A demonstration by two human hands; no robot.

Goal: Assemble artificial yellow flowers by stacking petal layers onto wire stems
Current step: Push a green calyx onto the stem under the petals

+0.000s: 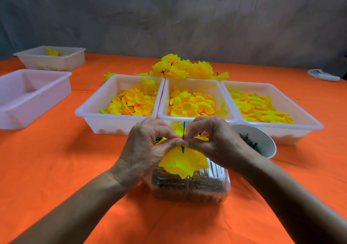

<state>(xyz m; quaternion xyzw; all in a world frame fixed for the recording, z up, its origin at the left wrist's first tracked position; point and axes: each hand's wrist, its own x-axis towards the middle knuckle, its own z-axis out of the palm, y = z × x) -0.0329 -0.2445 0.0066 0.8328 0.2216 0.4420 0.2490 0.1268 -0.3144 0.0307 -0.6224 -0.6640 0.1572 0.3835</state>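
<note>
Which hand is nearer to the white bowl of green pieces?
Right. The right hand pinches the wire stem just beside the white bowl, its wrist nearly overlapping the rim. The left hand sits across the stem, farther from it.

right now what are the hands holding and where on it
Both the left hand and right hand pinch the thin wire stem at their meeting fingertips, just above the yellow petal layer threaded on it.
</note>
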